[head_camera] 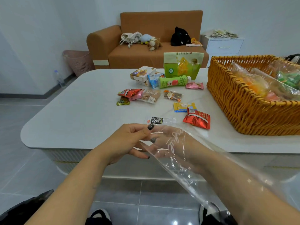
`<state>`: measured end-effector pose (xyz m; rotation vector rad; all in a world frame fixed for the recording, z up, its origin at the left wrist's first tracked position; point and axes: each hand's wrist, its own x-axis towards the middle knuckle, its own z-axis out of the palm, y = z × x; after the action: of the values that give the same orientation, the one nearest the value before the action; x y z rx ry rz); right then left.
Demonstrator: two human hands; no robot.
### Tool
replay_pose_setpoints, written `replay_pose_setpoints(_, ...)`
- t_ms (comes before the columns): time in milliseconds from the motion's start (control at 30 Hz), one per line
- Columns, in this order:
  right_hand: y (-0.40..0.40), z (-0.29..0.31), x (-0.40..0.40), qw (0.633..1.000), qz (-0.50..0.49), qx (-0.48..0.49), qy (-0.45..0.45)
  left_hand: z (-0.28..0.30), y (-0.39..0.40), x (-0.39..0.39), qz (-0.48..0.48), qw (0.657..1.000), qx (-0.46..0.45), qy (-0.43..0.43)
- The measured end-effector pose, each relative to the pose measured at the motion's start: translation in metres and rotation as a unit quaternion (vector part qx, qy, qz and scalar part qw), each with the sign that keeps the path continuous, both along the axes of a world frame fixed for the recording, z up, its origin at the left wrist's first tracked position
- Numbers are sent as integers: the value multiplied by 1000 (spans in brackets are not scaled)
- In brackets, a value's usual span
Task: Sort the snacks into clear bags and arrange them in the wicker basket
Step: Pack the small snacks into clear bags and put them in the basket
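A clear plastic bag point(183, 166) hangs over the table's near edge, draped across my right forearm. My left hand point(129, 142) pinches the bag's top edge between thumb and fingers. My right hand point(175, 143) is seen through the plastic and holds the bag too. Loose snacks lie on the white table point(78, 114): a red packet point(197, 119), a yellow-blue packet point(183, 107), a black-labelled packet point(156, 120), a green bottle point(174, 81), small boxes point(142, 75) and a green pouch point(182, 64). The wicker basket point(240, 104) at the right holds filled clear bags.
A cluster of red, pink and brown packets point(138, 96) lies mid-table. Behind the table stands a brown sofa point(146, 46) with soft toys and a black bag. A pink bin point(78, 61) and a water bottle stand on the floor at the left.
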<state>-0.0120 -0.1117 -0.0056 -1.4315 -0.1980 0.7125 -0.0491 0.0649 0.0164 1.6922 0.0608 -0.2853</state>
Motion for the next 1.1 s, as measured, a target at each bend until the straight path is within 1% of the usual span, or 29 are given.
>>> replay_pose_setpoints(33,-4,8,-1,999,13,-1,-33,0,1,0,16,1000,-6,-6)
replay_pose_setpoints(100,-10,22,-2,997,19,42,-64,1,3,0,54,998,-25,-16)
replay_pose_setpoints(167,-15,26,3,997,20,71,-36,3,7,2,94,994,-43,-25)
replay_pose_setpoints(267,-24,29,10,998,-5,62,-21,6,22,1,151,986,-37,-58)
replay_pose_setpoints(300,-27,32,15,997,-19,69,4,7,28,0,150,986,-27,-68)
replay_pose_setpoints(333,-31,34,18,996,-23,79,23,8,34,-1,127,989,-10,-73)
replay_pose_setpoints(367,-34,37,21,995,-24,89,36,7,40,-4,89,994,16,-67)
replay_pose_setpoints(400,-35,38,23,995,-13,95,41,5,44,-7,43,996,60,-57)
replay_pose_setpoints(433,-36,40,23,995,5,92,44,3,46,-10,3,991,128,-49)
replay_pose_setpoints(467,-37,39,23,995,34,88,45,1,45,-12,-31,977,206,-44)
replay_pose_setpoints(500,-38,38,23,994,69,79,44,-2,43,-14,-55,962,265,-40)
replay_pose_setpoints(533,-38,37,23,990,110,71,46,-5,40,-15,-71,952,294,-37)
replay_pose_setpoints(600,-36,36,21,981,179,53,52,-7,36,-17,-80,950,300,-37)
replay_pose_setpoints(667,-32,34,19,973,220,41,53,-6,33,-17,-84,950,297,-41)
replay_pose_setpoints(733,-27,31,16,969,237,39,61,-5,29,-17,-103,951,289,-32)
replay_pose_setpoints(800,-21,26,12,966,243,45,81,-7,22,-19,-122,946,299,-22)
replay_pose_setpoints(900,-14,21,7,958,271,35,87,-14,14,-21,-122,951,284,-28)
replay_pose_setpoints(1033,-14,19,7,941,316,80,85,-19,11,-22,-126,963,235,-28)
replay_pose_setpoints(1100,-15,20,7,942,315,86,83,-22,10,-23,-129,961,244,-33)
